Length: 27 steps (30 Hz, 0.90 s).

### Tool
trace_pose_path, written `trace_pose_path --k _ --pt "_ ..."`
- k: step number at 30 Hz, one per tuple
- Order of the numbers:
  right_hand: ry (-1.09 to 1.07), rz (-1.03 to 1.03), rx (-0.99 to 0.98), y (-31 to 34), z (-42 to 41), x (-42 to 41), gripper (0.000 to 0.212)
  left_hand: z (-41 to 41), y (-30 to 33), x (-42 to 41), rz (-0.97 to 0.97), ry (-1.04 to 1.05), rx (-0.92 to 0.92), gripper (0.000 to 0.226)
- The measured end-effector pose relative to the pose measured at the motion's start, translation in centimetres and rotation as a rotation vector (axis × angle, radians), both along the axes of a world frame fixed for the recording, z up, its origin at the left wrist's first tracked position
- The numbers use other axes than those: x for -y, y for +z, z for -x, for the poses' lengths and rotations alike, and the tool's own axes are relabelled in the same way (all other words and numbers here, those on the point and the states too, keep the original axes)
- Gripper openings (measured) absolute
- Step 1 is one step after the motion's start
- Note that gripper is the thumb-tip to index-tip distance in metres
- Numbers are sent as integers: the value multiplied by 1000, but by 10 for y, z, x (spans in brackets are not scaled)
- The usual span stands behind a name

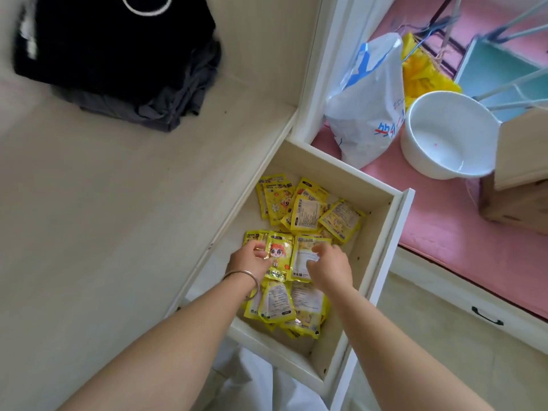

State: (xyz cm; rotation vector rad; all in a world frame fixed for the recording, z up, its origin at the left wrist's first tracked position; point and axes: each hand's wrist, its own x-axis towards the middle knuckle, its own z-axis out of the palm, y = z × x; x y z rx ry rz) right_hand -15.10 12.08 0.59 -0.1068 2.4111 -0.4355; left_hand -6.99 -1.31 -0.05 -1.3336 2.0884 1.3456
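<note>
Yellow packets (308, 215) are lying in the drawer (326, 167) mid-frame. The left hand (247, 259) is pinching a cartoon packet (280, 253), and the right hand (329, 265) is gripping the labelled packet (299, 268) just beside it.

The head camera looks steeply down, close above the open drawer (332, 170).
</note>
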Motion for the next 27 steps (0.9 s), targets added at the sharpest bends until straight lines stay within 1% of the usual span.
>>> trace_pose_path --k 3,5,9,12,16,19,22,27 --pt "166 71 -62 26 -12 14 37 -17 20 -6 9 33 -96 25" --pt "273 138 -110 42 -24 21 35 -29 37 -8 31 77 -180 23" --pt "439 285 -196 73 -48 39 39 -53 72 -6 117 219 -329 31" --pt "575 355 -275 97 -72 56 44 -85 95 0 236 337 -385 38" --pt "739 437 -302 123 -115 82 44 -146 121 9 348 483 -391 41" --pt "902 459 -296 135 -161 105 44 -199 138 15 424 614 -412 41" --pt "1043 488 -284 144 -221 128 44 -261 154 20 493 719 -406 44" --pt "1247 512 -209 150 -332 159 45 -382 166 27 581 938 -344 51"
